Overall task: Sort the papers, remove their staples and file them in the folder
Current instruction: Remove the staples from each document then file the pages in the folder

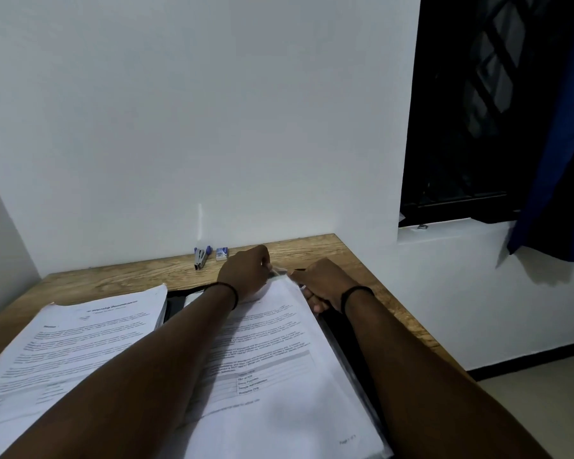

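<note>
Wooden desk against a white wall, seen from above. Landmark: the folder, black, lying open on the desk, mostly covered, its dark edge showing along the right of the papers and again at its far left corner.

On the folder: a sheaf of printed papers, top sheet with text and a small table, far corner lifted slightly. Left of the folder, partly overlapping it: a thicker stack of printed pages, square on the desk.

At the folder's far end, both hands on the sheaf's top corner. Left hand curled, fingertips bunched and pinching at the paper corner; cannot tell whether anything small is gripped between them. Right hand just right of it, thumb on top of the sheet's edge, fingers tucked beneath, clamping the corner. Hands nearly touching. Dark band on each wrist.

Beyond the folder, near the wall: a staple remover, blue and metal, and just right of it a small staple box. Both well clear of the hands.

Far right of the folder, off the desk: dark window and blue curtain.
</note>
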{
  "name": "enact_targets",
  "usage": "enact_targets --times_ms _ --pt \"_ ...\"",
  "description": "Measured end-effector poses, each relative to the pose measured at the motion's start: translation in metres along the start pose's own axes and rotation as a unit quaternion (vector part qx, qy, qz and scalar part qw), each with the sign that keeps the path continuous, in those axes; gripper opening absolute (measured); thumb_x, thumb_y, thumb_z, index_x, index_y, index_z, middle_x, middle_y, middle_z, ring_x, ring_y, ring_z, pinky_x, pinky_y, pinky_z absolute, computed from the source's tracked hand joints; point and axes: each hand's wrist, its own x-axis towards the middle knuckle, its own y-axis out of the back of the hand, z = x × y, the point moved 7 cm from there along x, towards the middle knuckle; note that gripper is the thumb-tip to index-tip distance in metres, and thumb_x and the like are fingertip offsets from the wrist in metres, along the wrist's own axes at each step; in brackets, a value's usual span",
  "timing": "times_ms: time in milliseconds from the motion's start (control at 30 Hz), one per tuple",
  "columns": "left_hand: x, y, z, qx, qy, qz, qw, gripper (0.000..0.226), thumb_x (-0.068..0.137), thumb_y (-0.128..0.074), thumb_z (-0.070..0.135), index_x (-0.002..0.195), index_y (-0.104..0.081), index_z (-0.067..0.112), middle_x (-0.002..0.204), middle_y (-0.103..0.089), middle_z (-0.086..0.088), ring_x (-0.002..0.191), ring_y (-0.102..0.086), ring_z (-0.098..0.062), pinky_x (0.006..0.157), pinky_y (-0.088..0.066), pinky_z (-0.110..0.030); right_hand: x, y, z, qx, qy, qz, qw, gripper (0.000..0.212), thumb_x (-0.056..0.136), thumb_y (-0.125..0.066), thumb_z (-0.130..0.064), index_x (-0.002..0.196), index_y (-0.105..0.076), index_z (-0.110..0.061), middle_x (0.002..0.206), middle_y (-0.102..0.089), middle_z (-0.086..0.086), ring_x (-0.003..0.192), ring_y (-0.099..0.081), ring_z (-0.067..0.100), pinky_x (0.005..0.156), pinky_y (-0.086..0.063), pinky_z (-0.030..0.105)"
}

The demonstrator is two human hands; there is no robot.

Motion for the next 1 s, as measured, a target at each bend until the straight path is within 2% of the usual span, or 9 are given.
enact_targets --times_ms 133,233,400,500,567,633,700,800,1000 --pt "-0.015 0.016 0.001 0.025 -0.029 0.110 0.993 0.023 0.089 -0.066 0.039 0.102 -0.058 0.021 0.091 -0.060 -0.001 0.086 -0.059 -0.024 0.074 -0.044 -0.036 -0.016 0.001 0.001 -0.064 -0.048 -0.073 0.994 0.037 0.090 -0.072 -0.041 0.078 -0.065 -0.006 0.049 -0.056 0.003 0.034 -0.044 0.010 0.038 -0.033 0.016" --pt "-0.037 0.039 0.008 0.083 -0.086 0.233 0.965 0.021 0.088 -0.069 0.036 0.085 -0.061 0.016 0.085 -0.060 -0.006 0.077 -0.059 -0.028 0.067 -0.041 -0.036 -0.024 0.001 0.003 -0.088 -0.064 -0.087 0.990 0.032 0.089 -0.074 -0.036 0.077 -0.065 -0.008 0.046 -0.054 0.002 0.034 -0.040 0.009 0.039 -0.031 0.017" --pt "-0.053 0.020 0.002 0.044 -0.048 -0.052 0.997 0.029 0.091 -0.044 0.036 0.069 -0.055 0.020 0.079 -0.064 0.000 0.080 -0.063 -0.025 0.071 -0.052 -0.035 -0.039 -0.014 -0.016 0.020 -0.028 -0.086 0.996 0.032 0.083 -0.076 -0.025 0.102 -0.071 0.002 0.092 -0.074 0.020 0.070 -0.061 0.026 0.058 -0.047 0.025" --pt "-0.065 0.049 -0.017 0.031 -0.025 -0.019 0.999 0.027 0.093 -0.050 0.045 0.105 -0.068 0.028 0.112 -0.067 0.000 0.106 -0.063 -0.023 0.093 -0.049 -0.036 -0.055 -0.020 -0.046 0.064 0.002 -0.056 0.996 0.039 0.078 -0.074 -0.019 0.109 -0.069 0.005 0.108 -0.071 0.028 0.093 -0.069 0.037 0.095 -0.052 0.049" --pt "-0.072 0.074 -0.033 0.041 -0.001 0.034 0.999 0.033 0.095 -0.055 0.045 0.121 -0.063 0.028 0.123 -0.062 -0.002 0.116 -0.058 -0.024 0.098 -0.044 -0.035 -0.063 -0.025 -0.068 0.094 0.018 -0.045 0.994 0.035 0.081 -0.073 -0.015 0.109 -0.070 0.005 0.105 -0.072 0.027 0.103 -0.069 0.041 0.100 -0.050 0.055" --pt "-0.084 0.101 -0.055 0.047 0.032 0.083 0.995 0.032 0.095 -0.056 0.042 0.122 -0.062 0.025 0.121 -0.060 -0.007 0.117 -0.056 -0.028 0.096 -0.042 -0.035 -0.073 -0.033 -0.095 0.099 0.041 -0.042 0.993 0.030 0.085 -0.070 -0.012 0.107 -0.070 0.008 0.104 -0.071 0.029 0.099 -0.069 0.042 0.096 -0.054 0.051" --pt "-0.101 0.127 -0.090 0.063 0.087 0.114 0.988 0.031 0.095 -0.055 0.039 0.120 -0.061 0.021 0.119 -0.059 -0.010 0.115 -0.056 -0.031 0.092 -0.043 -0.036 -0.084 -0.051 -0.126 0.077 0.073 -0.043 0.993 0.028 0.088 -0.067 -0.013 0.103 -0.070 0.010 0.095 -0.072 0.027 0.076 -0.069 0.032 0.072 -0.057 0.034" --pt "-0.134 0.162 -0.150 0.089 0.211 0.142 0.963 0.035 0.092 -0.057 0.037 0.122 -0.059 0.018 0.123 -0.057 -0.011 0.118 -0.054 -0.032 0.094 -0.043 -0.038 -0.103 -0.090 -0.171 0.046 0.111 -0.058 0.991 0.015 0.090 -0.065 -0.015 0.090 -0.068 -0.001 0.071 -0.062 0.013 0.050 -0.055 0.018 0.044 -0.042 0.015" --pt "-0.210 0.187 -0.262 0.003 0.400 0.117 0.909 0.053 0.086 -0.060 0.049 0.126 -0.059 0.014 0.134 -0.058 -0.012 0.123 -0.055 -0.031 0.097 -0.045 -0.035 -0.110 -0.210 -0.213 -0.020 0.124 -0.125 0.984 0.014 0.088 -0.060 -0.009 0.075 -0.057 -0.003 0.053 -0.049 0.008 0.041 -0.043 0.018 0.045 -0.036 0.015"
